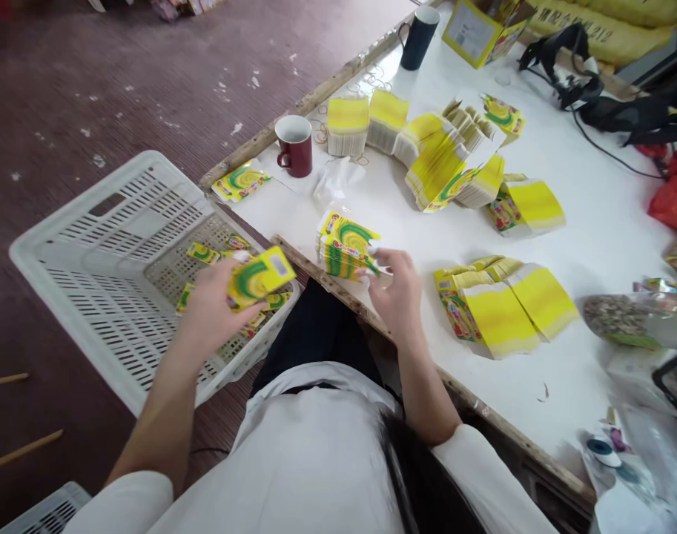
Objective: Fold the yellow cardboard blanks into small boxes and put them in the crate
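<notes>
Over the white plastic basket (93, 297), my left hand (213, 308) is closed on a small yellow-green box (263, 276). Several similar boxes (202, 253) lie in the bottom of the basket. My right hand (394, 289) is at the right side of a stack of flat yellow-green cartons (346, 241) at the table's near edge, with thumb and fingers bent toward the stack's corner. Whether its fingertips grip a carton is too small to tell. More stacks of flat cartons (502, 304) lie to the right on the white table (405, 222).
A red mug (295, 148) and a dark mug (419, 38) stand along the table's left edge. Further carton stacks (438, 156) lie mid-table. Black cables (572, 74), a red bag (675, 193) and plastic bags (638, 319) are at the right.
</notes>
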`<state>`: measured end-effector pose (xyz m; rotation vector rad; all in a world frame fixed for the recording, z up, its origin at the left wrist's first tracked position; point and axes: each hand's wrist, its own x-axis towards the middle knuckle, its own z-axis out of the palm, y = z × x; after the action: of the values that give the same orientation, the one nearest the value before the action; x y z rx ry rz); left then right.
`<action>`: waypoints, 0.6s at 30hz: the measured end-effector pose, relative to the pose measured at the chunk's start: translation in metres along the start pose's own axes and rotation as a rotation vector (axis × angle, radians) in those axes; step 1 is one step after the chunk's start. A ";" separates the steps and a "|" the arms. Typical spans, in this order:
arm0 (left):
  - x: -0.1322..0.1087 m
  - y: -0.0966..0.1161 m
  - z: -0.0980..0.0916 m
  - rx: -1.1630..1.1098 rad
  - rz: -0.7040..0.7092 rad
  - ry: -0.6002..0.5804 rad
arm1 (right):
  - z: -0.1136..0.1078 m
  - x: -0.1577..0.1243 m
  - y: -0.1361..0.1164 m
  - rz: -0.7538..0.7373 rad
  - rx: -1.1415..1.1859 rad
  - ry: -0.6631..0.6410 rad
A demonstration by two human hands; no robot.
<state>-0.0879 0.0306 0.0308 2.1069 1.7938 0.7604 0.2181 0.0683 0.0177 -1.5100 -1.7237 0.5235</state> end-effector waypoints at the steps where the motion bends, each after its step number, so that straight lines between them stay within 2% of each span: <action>1: -0.001 -0.012 -0.007 0.045 -0.034 0.071 | -0.001 0.009 0.004 0.055 -0.096 0.026; 3: -0.004 -0.026 -0.014 0.034 -0.109 0.139 | 0.001 0.024 0.011 0.123 -0.253 -0.004; 5: -0.008 -0.024 -0.011 -0.063 -0.158 0.122 | 0.006 0.032 0.016 0.153 -0.335 -0.073; 7: -0.010 -0.009 0.001 -0.178 -0.161 0.052 | 0.011 0.034 0.019 0.167 -0.361 -0.103; 12: -0.007 0.041 0.038 -0.445 -0.186 -0.141 | 0.014 0.028 0.022 0.106 -0.318 -0.064; 15: -0.003 0.056 0.059 -0.693 -0.220 -0.199 | 0.013 0.024 0.021 0.058 -0.228 -0.016; 18: 0.000 0.063 0.078 -0.955 -0.304 -0.262 | 0.009 0.017 0.014 0.086 -0.103 0.017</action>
<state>0.0076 0.0282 -0.0005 1.2064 1.1926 0.9409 0.2206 0.0892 0.0063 -1.6627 -1.7005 0.4711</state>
